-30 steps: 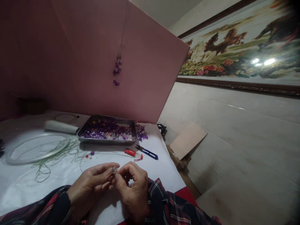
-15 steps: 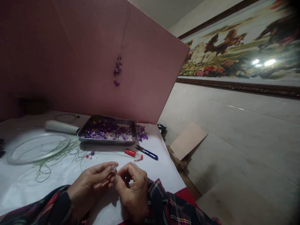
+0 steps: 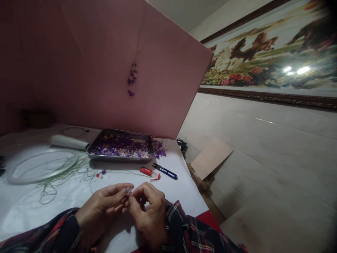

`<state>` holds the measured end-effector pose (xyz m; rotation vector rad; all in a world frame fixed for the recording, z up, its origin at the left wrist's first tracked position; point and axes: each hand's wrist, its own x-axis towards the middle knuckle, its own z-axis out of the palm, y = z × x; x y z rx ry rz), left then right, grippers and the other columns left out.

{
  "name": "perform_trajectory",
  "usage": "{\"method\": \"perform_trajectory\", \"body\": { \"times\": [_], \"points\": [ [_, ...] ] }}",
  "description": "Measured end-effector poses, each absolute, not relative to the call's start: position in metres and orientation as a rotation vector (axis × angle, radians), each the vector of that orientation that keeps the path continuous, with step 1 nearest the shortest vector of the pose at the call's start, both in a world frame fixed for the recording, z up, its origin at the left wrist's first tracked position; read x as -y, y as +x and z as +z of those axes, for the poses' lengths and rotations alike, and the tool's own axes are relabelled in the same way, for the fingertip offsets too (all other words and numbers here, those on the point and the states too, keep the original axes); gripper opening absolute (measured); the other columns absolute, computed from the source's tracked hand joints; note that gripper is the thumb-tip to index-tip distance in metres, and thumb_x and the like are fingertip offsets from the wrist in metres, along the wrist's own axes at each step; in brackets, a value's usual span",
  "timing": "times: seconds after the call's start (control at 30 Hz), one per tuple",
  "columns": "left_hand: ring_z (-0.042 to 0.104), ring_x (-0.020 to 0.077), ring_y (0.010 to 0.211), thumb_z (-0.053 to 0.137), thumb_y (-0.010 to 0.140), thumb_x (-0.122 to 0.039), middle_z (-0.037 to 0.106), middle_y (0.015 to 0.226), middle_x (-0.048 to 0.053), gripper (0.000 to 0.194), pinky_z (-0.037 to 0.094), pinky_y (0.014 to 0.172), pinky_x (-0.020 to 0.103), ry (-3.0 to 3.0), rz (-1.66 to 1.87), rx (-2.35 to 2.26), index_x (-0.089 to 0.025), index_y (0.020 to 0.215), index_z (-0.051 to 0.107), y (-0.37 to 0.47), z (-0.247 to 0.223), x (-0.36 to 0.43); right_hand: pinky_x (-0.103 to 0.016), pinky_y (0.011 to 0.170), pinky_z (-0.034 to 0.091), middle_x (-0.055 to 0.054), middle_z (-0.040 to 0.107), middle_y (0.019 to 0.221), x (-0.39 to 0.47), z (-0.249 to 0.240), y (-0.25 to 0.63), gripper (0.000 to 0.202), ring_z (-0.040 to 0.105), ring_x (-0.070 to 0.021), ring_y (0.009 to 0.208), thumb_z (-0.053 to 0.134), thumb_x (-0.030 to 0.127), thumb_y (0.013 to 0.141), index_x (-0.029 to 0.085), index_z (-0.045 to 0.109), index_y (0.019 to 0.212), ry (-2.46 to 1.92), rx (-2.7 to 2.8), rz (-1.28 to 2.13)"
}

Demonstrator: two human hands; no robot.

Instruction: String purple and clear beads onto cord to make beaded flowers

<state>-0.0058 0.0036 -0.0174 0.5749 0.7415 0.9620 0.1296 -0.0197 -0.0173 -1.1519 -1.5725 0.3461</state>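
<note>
Clear beads (image 3: 127, 190) in a small cluster are pinched between the thumb and fingers of my left hand (image 3: 106, 202). My right hand (image 3: 149, 211) is closed in a pinch right beside them, thumb against forefinger; what lies between those fingertips is too small to make out. Beyond my hands, green cord (image 3: 63, 172) lies in loose loops on the white table cover. A few loose beads, purple (image 3: 103, 172) and red (image 3: 97, 175) among them, rest near the cord. A metal tray (image 3: 121, 160) holds many purple, clear and red beads.
Thread snips (image 3: 165, 171) and a red-and-clear lighter (image 3: 150, 173) lie right of centre. At left are a pale ring-shaped coil (image 3: 15, 181) and a white roll (image 3: 68, 142). Purple bead strands (image 3: 132, 77) hang on the pink panel (image 3: 168, 70). More purple beads (image 3: 159, 149) lie beside the tray.
The clear bead cluster has turned slightly in my left fingertips. Both hands stay in almost the same place.
</note>
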Motion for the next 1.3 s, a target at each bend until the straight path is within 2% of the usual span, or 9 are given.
{"method": "perform_trajectory", "body": {
  "times": [0.3, 0.7, 0.9, 1.3],
  "points": [
    [0.063, 0.0132, 0.059, 0.083, 0.058, -0.018, 0.071, 0.069, 0.009, 0.021, 0.049, 0.055, 0.019, 0.597, 1.004, -0.809, -0.010, 0.076, 0.075, -0.0031, -0.0202, -0.0058, -0.022, 0.052, 0.039, 0.001, 0.059, 0.057, 0.0190, -0.0197, 0.1302, 0.013, 0.053, -0.0124, 0.054, 0.058, 0.012, 0.072, 0.016, 0.061, 0.060, -1.120, 1.537, 0.406],
    [0.063, 0.0136, 0.058, 0.084, 0.055, -0.020, 0.072, 0.067, 0.010, 0.022, 0.048, 0.054, 0.020, 0.647, 1.039, -0.845, -0.011, 0.073, 0.075, -0.0020, -0.0167, -0.0049, -0.021, 0.053, 0.044, 0.000, 0.064, 0.060, 0.0177, -0.0219, 0.1310, 0.010, 0.059, -0.0137, 0.056, 0.061, 0.011, 0.073, 0.016, 0.065, 0.065, -1.121, 1.503, 0.455],
    [0.061, 0.0098, 0.054, 0.088, 0.045, -0.016, 0.070, 0.062, 0.005, 0.028, 0.047, 0.053, 0.016, 0.626, 1.118, -0.875, -0.013, 0.069, 0.075, -0.0005, -0.0124, -0.0035, -0.021, 0.051, 0.040, 0.001, 0.062, 0.057, 0.0166, -0.0221, 0.1311, 0.011, 0.056, -0.0128, 0.053, 0.062, 0.013, 0.074, 0.016, 0.064, 0.064, -1.172, 1.505, 0.439],
    [0.066, 0.0145, 0.060, 0.086, 0.051, -0.017, 0.073, 0.069, 0.009, 0.025, 0.051, 0.057, 0.019, 0.591, 1.052, -0.866, -0.012, 0.073, 0.075, -0.0013, -0.0125, -0.0030, -0.022, 0.052, 0.036, 0.001, 0.059, 0.057, 0.0201, -0.0207, 0.1308, 0.013, 0.053, -0.0121, 0.054, 0.059, 0.014, 0.075, 0.016, 0.060, 0.062, -1.182, 1.547, 0.463]
  ]
}}
